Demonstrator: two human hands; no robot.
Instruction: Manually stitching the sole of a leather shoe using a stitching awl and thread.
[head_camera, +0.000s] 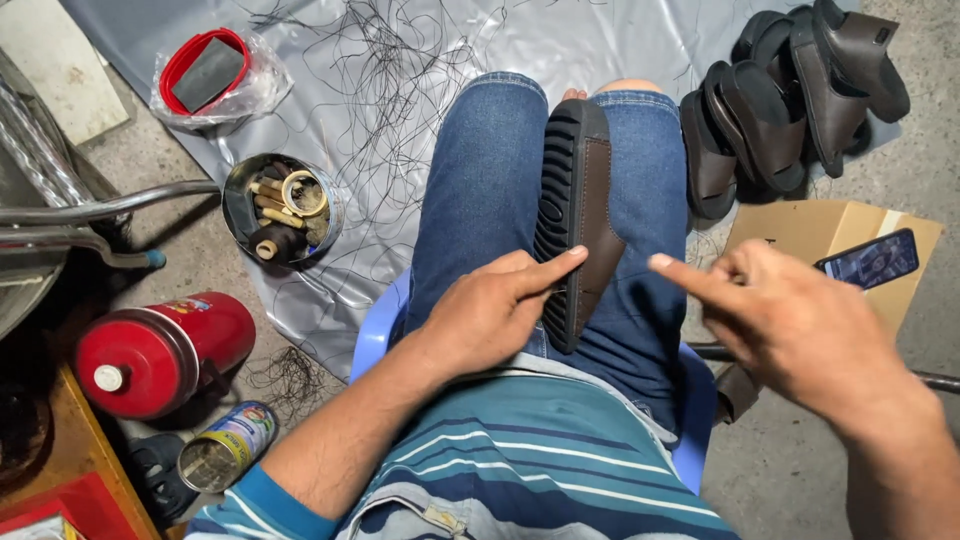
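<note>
So the sandal is standing on its edge, wedged in the gap between the person's two thighs, ribbed black sole facing left and the brown strap side facing right. The left hand rests against the sole side near its lower end, index finger stretched out along the ribs and touching them, the other fingers loosely curled — not really gripping anything, more steadying it. The right hand hovers off to the right, apart from the sandal, index finger pointing toward it, the rest half-folded, holding nothing.

My guess on handling: it looks light, with a foam or rubber sole that's thick and fairly stiff along its length but probably gives a bit if you squeeze. The ribbed tread should give good grip, not slippery. The strap looks like soft synthetic leather, so it'd flex — I'd take hold by the sole edges around the middle rather than by the strap.

Around it: a pile of finished sandals top right, a phone on a cardboard box, a tin of spools on the left, loose black threads all over the grey sheet.
</note>
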